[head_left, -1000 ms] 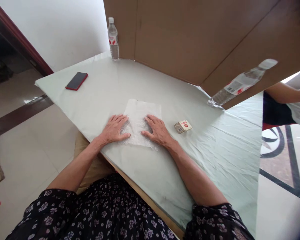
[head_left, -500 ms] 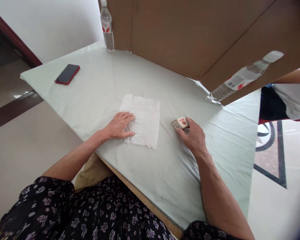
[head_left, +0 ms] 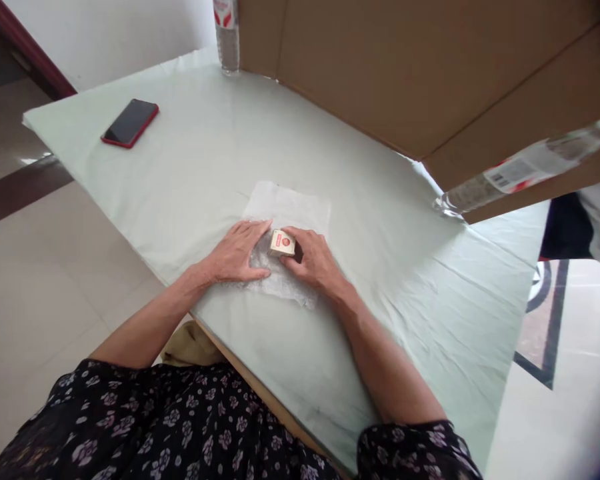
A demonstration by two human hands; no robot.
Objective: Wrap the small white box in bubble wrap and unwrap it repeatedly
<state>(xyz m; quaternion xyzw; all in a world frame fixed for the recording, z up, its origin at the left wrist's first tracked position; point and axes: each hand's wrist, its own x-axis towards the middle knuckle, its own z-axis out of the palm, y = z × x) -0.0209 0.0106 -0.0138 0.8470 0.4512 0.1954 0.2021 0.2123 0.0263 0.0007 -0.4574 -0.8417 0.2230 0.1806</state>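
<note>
My right hand (head_left: 311,260) grips a small cream box (head_left: 283,243) with a red mark, thumb on the near side and fingers on the far side. The box is over a square sheet of bubble wrap (head_left: 300,208) lying on the table; whether it touches the sheet I cannot tell. My left hand (head_left: 237,252) rests on the left part of the sheet, fingers and thumb apart, close to the left side of the box and holding nothing. Both hands cover parts of the sheet.
A phone (head_left: 130,123) with a red case lies on the pale green tablecloth (head_left: 190,153) at far left. Brown cardboard (head_left: 350,67) stands behind, with one bottle (head_left: 227,40) at its left and another bottle (head_left: 520,170) at its right. A person's dark clothing (head_left: 565,227) shows at right.
My right hand has carried the small box leftward from the bare cloth to over the bubble wrap. My left hand stays on the sheet. The view has shifted slightly.
</note>
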